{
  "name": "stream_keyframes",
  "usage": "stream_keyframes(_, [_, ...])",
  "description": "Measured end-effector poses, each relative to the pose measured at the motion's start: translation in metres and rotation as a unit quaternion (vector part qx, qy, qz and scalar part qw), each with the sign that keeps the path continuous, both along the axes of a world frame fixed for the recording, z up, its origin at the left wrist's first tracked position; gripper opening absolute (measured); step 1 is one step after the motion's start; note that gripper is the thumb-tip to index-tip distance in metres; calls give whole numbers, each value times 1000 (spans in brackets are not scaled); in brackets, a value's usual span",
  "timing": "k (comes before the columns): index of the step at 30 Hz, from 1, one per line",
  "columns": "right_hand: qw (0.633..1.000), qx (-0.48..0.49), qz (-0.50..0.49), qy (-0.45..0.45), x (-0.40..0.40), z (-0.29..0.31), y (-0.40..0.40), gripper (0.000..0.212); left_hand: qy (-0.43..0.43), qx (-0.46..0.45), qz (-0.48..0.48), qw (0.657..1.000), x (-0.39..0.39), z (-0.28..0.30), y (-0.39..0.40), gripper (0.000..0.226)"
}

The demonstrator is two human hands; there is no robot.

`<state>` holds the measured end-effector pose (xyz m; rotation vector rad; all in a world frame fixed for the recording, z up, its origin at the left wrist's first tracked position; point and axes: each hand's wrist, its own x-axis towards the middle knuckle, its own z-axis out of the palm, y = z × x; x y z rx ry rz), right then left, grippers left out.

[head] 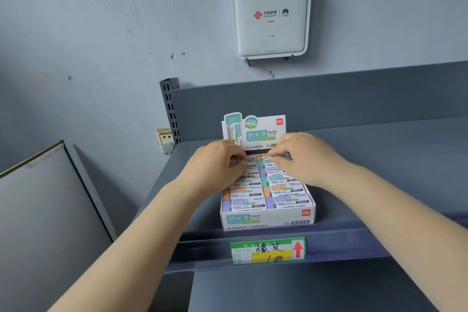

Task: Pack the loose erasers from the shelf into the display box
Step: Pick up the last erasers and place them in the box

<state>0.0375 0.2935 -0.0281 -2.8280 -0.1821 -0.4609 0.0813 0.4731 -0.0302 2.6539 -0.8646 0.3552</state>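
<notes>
While the display box sat on the shelf nearly full, the left hand and right hand each pinched an eraser at its far row. Probably this was to seat them level.

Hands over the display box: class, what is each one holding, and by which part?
Each hand, left and right, pinches one eraser, and, at the back row of the display box; fingers hide the exact grip point.

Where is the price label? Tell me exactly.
In the head view, the price label sits on the shelf's front rail, lower centre, directly below the display box.
</notes>
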Motion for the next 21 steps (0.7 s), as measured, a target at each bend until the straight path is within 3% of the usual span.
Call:
stream_keyframes(12, [999,26,21,-3,-5,-1,-3,26,16,-33,-14,999,-13,1,6,27])
stream_keyframes(21, [994,59,89,32,-52,-5,-5,35,77,-69,-74,992,-43,-7,28,37])
